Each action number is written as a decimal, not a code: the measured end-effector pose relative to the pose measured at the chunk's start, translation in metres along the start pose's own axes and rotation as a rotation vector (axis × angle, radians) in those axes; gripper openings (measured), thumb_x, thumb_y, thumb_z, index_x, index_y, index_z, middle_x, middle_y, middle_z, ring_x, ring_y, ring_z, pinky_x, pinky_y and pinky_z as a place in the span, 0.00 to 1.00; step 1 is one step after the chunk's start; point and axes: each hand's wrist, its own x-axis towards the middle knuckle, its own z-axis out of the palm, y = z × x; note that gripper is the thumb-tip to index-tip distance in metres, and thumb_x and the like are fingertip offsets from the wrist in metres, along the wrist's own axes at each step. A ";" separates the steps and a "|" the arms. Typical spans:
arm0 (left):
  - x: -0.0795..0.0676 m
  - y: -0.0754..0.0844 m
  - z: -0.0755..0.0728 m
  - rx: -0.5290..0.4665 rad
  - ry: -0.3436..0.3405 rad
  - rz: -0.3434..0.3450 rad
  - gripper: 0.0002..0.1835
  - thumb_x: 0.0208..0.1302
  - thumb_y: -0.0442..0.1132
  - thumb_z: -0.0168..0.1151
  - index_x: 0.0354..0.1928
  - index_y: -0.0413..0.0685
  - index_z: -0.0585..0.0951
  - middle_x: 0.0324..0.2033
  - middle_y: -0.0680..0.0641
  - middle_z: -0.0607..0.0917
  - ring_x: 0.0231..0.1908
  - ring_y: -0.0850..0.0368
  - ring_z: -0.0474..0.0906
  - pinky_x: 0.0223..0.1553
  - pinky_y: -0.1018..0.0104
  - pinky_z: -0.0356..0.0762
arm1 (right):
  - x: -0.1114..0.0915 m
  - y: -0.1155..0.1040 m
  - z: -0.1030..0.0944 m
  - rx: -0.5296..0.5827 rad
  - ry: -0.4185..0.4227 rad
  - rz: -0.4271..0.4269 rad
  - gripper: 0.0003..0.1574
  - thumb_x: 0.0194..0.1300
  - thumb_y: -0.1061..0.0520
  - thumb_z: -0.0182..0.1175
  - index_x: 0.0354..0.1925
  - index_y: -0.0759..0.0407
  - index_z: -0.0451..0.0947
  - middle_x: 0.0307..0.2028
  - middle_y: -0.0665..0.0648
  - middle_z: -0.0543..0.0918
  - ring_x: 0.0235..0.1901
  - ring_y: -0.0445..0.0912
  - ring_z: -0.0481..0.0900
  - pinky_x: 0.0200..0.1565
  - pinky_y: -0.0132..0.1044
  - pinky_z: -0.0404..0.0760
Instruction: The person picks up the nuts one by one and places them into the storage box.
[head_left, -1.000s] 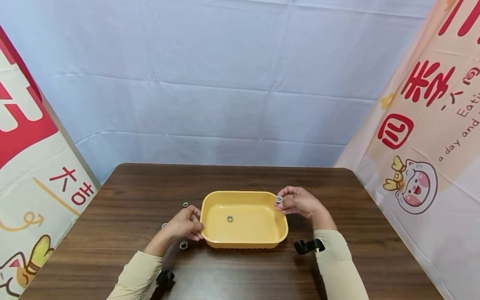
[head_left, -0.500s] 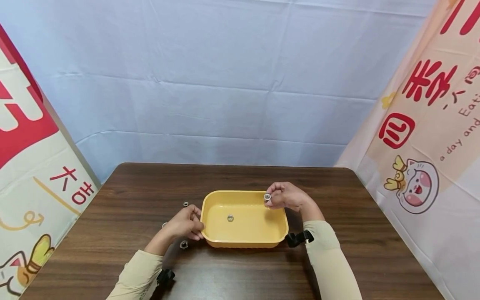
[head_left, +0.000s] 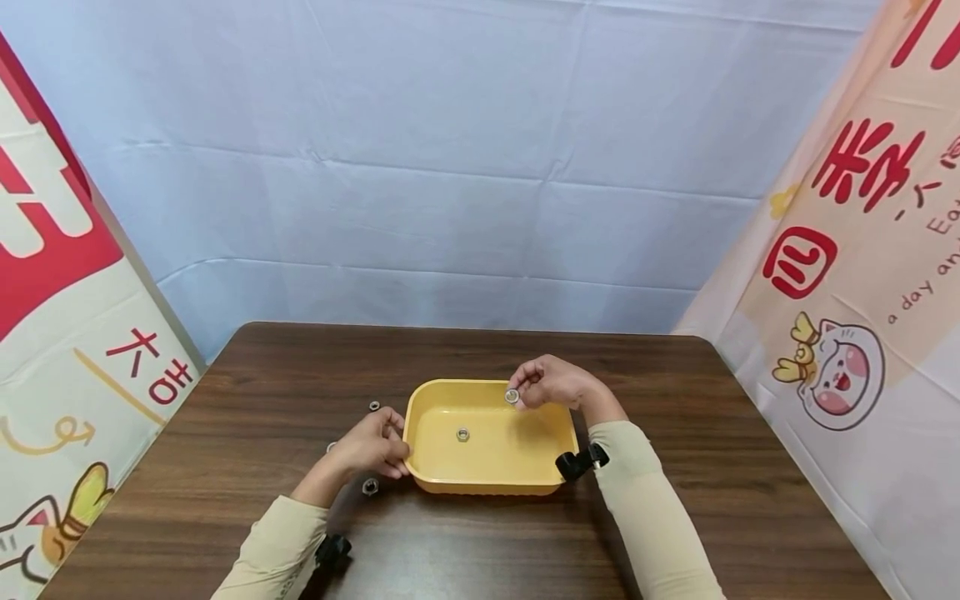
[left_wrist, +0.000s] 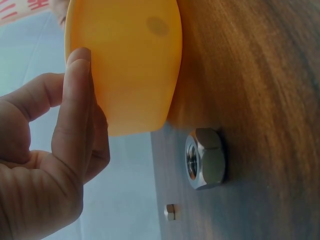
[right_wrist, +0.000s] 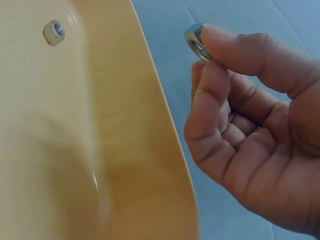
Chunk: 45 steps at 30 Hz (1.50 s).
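Note:
My right hand point(head_left: 558, 383) pinches a metal hex nut point(right_wrist: 196, 41) between thumb and fingertip, held up over the far right part of the yellow tray point(head_left: 491, 489). Inside that tray a second hex nut point(head_left: 462, 434) lies on the floor, left of centre; it shows in the right wrist view too. At the tray's left end my left hand point(head_left: 371, 446) grips the rim, its fingers lying against the outer wall point(left_wrist: 135, 85). A large hex nut point(left_wrist: 206, 159) sits on the table just beside the left hand, near the tray.
A small nut point(head_left: 374, 406) lies behind the left hand on the brown wooden table point(head_left: 660, 375). Another ring-like metal piece point(head_left: 331, 447) peeks out left of that wrist, partly hidden. Beyond the table's far edge hangs a pale blue cloth point(head_left: 450, 167), with printed banners point(head_left: 832, 375) at the sides.
My right hand has moved left with its nut, from the tray's right rim to above its inside. The left hand and the tray have stayed in place; the head view has shifted slightly.

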 end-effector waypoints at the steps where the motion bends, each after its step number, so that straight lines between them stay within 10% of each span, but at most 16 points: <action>1: 0.000 0.000 0.000 0.000 -0.001 0.000 0.21 0.51 0.23 0.56 0.46 0.27 0.61 0.24 0.38 0.76 0.18 0.53 0.79 0.20 0.64 0.79 | 0.002 -0.001 0.001 -0.009 -0.009 -0.001 0.14 0.48 0.72 0.62 0.37 0.67 0.79 0.30 0.60 0.80 0.30 0.47 0.76 0.36 0.38 0.77; 28: -0.001 -0.001 -0.001 -0.005 -0.013 0.000 0.21 0.52 0.23 0.56 0.46 0.26 0.61 0.25 0.35 0.77 0.18 0.54 0.79 0.20 0.65 0.79 | 0.054 -0.004 0.033 -0.202 -0.351 0.079 0.14 0.47 0.77 0.58 0.34 0.67 0.78 0.17 0.56 0.76 0.16 0.44 0.63 0.22 0.40 0.62; 45: 0.000 0.001 -0.001 -0.011 -0.008 -0.008 0.21 0.51 0.23 0.56 0.46 0.26 0.61 0.25 0.36 0.77 0.18 0.53 0.79 0.21 0.64 0.79 | 0.059 -0.004 0.050 -0.570 -0.297 0.244 0.13 0.48 0.77 0.60 0.31 0.64 0.77 0.25 0.56 0.77 0.16 0.44 0.72 0.22 0.37 0.72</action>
